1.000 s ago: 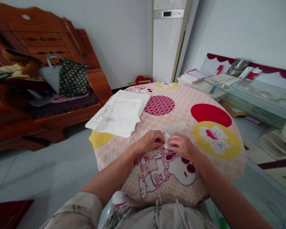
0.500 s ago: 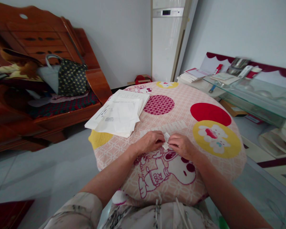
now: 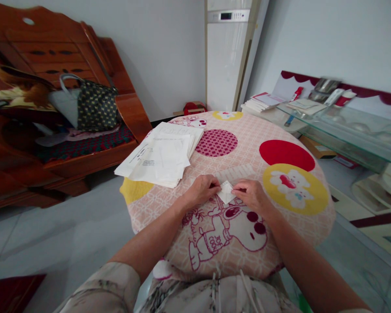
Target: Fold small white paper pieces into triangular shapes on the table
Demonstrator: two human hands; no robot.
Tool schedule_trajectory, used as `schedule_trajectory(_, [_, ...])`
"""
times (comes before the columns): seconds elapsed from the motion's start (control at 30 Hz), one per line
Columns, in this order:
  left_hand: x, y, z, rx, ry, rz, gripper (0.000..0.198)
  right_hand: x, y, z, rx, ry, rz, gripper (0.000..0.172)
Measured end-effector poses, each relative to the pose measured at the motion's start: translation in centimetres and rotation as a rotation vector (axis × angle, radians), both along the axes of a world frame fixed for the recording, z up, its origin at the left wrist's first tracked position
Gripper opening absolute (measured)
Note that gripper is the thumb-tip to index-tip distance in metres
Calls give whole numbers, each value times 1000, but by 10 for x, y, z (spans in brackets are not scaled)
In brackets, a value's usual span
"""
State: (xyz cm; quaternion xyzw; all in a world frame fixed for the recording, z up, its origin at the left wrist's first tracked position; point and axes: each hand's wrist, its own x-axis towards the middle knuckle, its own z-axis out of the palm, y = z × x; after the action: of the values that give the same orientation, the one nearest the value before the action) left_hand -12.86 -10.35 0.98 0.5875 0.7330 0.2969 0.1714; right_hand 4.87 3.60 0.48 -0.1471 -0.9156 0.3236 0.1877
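A small folded piece of white paper (image 3: 226,192) lies on the round table's patterned cloth (image 3: 247,143), above a cartoon dog print. My left hand (image 3: 202,190) pinches its left corner with curled fingers. My right hand (image 3: 252,195) pinches its right side the same way. Both hands rest on the cloth, a few centimetres apart, with the paper spread between them.
A stack of white printed sheets (image 3: 161,157) lies at the table's far left edge. A wooden bench (image 3: 52,130) with a dotted handbag (image 3: 96,106) stands left. A glass shelf (image 3: 345,126) with books and tins is right. A tall white air conditioner (image 3: 226,52) stands behind.
My hands have drawn slightly apart, and the paper between them has opened out into a wider, kite-like shape. The view shifted slightly.
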Motion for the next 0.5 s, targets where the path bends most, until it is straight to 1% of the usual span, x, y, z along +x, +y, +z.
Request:
schedule_trajectory(0.13, [2, 1, -1, -8, 42, 34, 14, 1, 0, 2, -22, -143, -87, 22])
schedule_trajectory(0.33, [6, 5, -7, -29, 156, 107, 14, -4, 3, 7, -95, -274, -122, 20])
schedule_trajectory(0.5, [14, 6, -6, -118, 268, 142, 18, -10, 1, 13, -43, -355, -180, 24])
